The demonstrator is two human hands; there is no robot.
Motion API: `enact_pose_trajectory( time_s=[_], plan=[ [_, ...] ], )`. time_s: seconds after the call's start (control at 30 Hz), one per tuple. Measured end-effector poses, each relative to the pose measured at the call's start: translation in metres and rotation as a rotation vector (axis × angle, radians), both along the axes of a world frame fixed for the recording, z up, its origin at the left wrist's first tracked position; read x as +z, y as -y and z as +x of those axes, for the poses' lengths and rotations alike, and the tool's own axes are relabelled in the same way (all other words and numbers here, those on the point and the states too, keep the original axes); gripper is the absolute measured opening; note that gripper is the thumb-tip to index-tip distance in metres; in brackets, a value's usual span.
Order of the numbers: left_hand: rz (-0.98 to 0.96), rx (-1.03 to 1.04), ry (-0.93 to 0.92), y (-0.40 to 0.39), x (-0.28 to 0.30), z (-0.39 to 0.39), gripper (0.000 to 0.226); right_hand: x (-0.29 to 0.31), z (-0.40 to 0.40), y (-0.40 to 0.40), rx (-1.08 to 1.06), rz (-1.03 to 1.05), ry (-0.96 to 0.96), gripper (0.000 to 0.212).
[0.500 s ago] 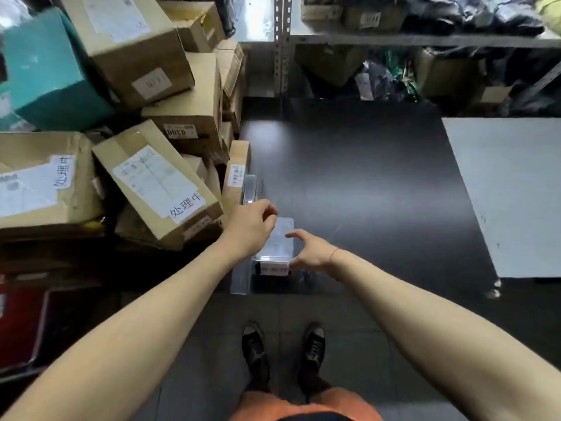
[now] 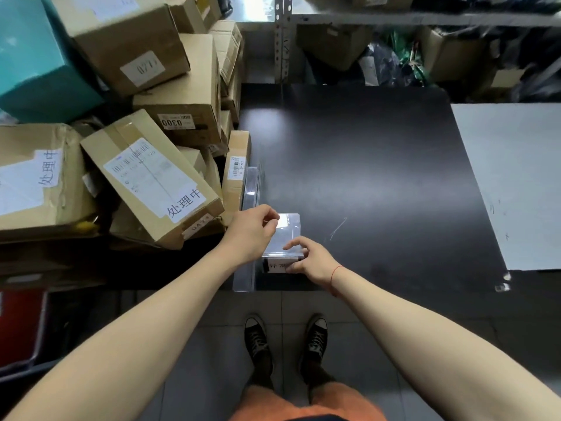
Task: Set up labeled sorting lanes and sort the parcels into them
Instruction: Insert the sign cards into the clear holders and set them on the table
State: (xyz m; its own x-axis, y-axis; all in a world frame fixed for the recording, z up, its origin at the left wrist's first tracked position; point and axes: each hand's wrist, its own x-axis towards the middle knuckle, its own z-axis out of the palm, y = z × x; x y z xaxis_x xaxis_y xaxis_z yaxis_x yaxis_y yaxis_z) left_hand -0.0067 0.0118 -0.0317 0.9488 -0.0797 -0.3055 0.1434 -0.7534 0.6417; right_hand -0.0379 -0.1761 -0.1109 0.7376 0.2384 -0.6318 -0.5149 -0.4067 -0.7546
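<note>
A clear acrylic label stand (image 2: 283, 238) with a handwritten paper strip on its front face sits at the near left corner of the black table (image 2: 364, 177). My right hand (image 2: 309, 259) pinches the stand's front right corner at the label. My left hand (image 2: 252, 229) rests against the stand's left rear side, thumb and fingers pinched at its top edge. A long clear acrylic divider strip (image 2: 250, 208) lies along the table's left edge, partly hidden by my left hand. Cardboard parcels (image 2: 151, 177) with white shipping labels are heaped to the left.
A teal box (image 2: 36, 56) tops the parcel heap at far left. A white board (image 2: 513, 183) covers the table's right side. Metal shelving (image 2: 425, 18) with boxes and bags stands behind the table. A red crate (image 2: 18, 326) sits on the floor at left. My shoes (image 2: 285, 338) stand at the table's near edge.
My right hand has closed in onto the stand's front corner. My left hand stays at the stand's left side with little movement.
</note>
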Motion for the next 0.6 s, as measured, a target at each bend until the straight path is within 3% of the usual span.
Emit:
enact_pose_trajectory(
  time_s=[0.33, 0.47, 0.6],
  plan=[
    [-0.034, -0.059, -0.101, 0.019, 0.013, 0.009, 0.035, 0.036, 0.034, 0.038, -0.207, 0.196, 0.013, 0.027],
    [-0.179, 0.012, -0.148, 0.024, 0.012, 0.016, 0.047, 0.055, 0.046, 0.047, -0.247, 0.309, 0.042, 0.025],
    [-0.354, 0.134, -0.153, 0.032, 0.007, 0.022, 0.034, 0.058, 0.050, 0.058, -0.270, 0.409, 0.042, 0.036]
  ],
)
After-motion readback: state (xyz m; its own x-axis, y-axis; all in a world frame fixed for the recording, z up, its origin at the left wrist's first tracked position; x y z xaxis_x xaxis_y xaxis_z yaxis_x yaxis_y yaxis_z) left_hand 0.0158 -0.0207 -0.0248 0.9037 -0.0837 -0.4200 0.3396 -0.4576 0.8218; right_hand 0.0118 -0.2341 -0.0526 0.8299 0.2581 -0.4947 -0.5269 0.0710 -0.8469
